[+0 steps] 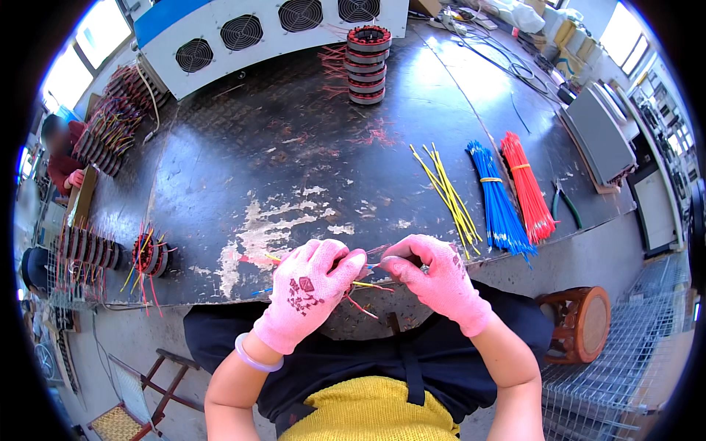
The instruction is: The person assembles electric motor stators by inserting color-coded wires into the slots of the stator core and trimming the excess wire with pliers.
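Note:
Near the table's front edge, my left hand [309, 294] in a pink glove is closed around several coloured wires. A yellow wire [373, 286] and a red wire [360, 307] stick out past its fingers, and a blue end shows at its other side. Close beside it, my right hand [440, 278], also in a pink glove, is closed in a pinch on thin wire ends that run between the two hands. My fingers hide the exact spot where these wires meet.
Right of my hands lie loose yellow wires [448, 195], a banded blue wire bundle [500, 202], a red bundle [528, 187] and green-handled pliers [566, 206]. A stack of wound stator rings [367, 70] stands at the back. More stators [151, 256] sit left. Another person [65, 158] is far left.

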`<state>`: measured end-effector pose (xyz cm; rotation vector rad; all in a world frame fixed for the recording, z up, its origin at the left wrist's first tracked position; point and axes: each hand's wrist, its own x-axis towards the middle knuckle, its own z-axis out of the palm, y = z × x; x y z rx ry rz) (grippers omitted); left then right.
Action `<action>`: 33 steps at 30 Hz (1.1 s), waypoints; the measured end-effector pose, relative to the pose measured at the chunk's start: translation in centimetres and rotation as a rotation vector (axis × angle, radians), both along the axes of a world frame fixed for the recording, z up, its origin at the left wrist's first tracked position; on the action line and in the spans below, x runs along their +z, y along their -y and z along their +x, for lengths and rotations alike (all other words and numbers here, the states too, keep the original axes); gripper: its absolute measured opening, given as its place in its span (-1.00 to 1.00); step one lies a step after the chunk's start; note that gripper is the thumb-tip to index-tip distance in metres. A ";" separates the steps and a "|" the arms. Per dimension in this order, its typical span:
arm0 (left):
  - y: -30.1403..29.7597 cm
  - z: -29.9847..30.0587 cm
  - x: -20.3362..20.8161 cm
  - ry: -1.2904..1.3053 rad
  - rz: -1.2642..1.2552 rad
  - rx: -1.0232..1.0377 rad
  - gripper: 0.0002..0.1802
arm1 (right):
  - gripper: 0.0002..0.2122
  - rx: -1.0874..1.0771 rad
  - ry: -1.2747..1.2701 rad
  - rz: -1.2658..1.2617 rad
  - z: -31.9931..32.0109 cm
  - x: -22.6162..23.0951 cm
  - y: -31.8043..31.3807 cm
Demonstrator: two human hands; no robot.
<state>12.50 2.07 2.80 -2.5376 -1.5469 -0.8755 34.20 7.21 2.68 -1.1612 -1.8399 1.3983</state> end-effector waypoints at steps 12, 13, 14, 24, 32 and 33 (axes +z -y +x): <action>0.4 0.3 -1.8 0.022 -0.140 0.044 -0.64 | -0.76 0.041 0.301 0.862 -1.5 -2.9 -0.1; 0.4 0.2 -1.9 0.016 -0.144 0.051 -0.65 | -0.77 0.006 0.292 0.830 -1.3 -3.0 -0.1; 0.4 -0.1 -2.0 0.066 -0.124 0.084 -0.66 | -0.78 -0.024 0.278 0.801 -1.0 -2.9 -0.3; -1.1 0.6 -5.9 0.361 -0.104 0.256 -0.74 | -0.77 0.071 0.485 0.478 -1.7 -5.9 -0.9; -1.1 0.6 -6.4 0.386 -0.116 0.261 -0.74 | -0.77 0.008 0.268 0.139 -1.5 -5.9 -1.5; -1.1 0.4 -6.5 0.384 -0.125 0.248 -0.73 | -0.77 0.041 0.286 0.122 -1.5 -5.8 -1.2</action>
